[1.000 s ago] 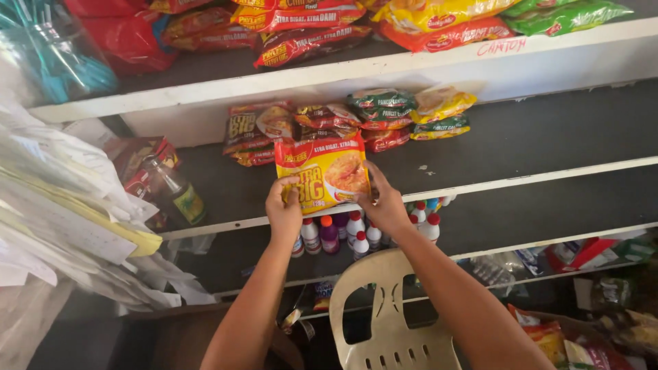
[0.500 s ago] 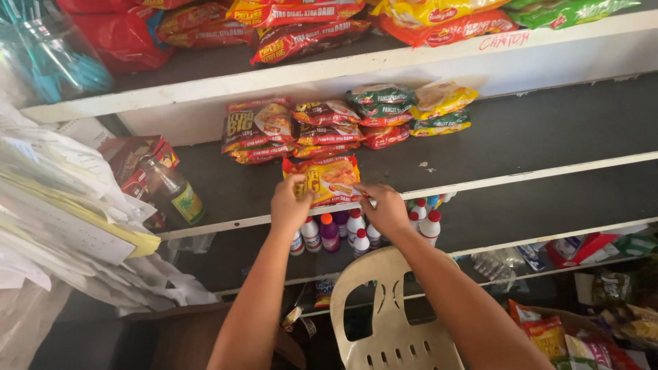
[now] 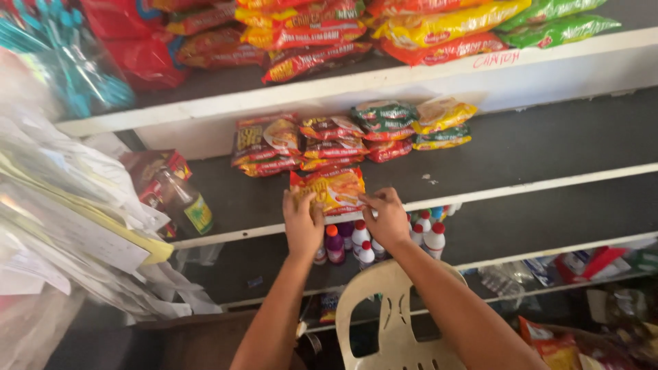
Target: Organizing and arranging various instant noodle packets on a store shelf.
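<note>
An orange-yellow noodle packet (image 3: 334,189) lies flat near the front edge of the dark middle shelf (image 3: 534,147). My left hand (image 3: 302,223) grips its left edge. On the right edge my right hand (image 3: 385,218) pinches the packet with its fingertips. Both forearms reach up from the bottom of the view. Behind the packet lie stacks of similar packets (image 3: 322,140) in red, orange, green and yellow.
Small bottles with red and white caps (image 3: 360,241) stand on the shelf below. A beige plastic chair back (image 3: 397,322) is under my arms. A dark glass bottle (image 3: 184,202) stands at left beside hanging papers (image 3: 62,226). More packets (image 3: 384,27) fill the top shelf.
The packet was held upright in front of the shelf; both hands have lowered it and laid it flat on the middle shelf near the front edge.
</note>
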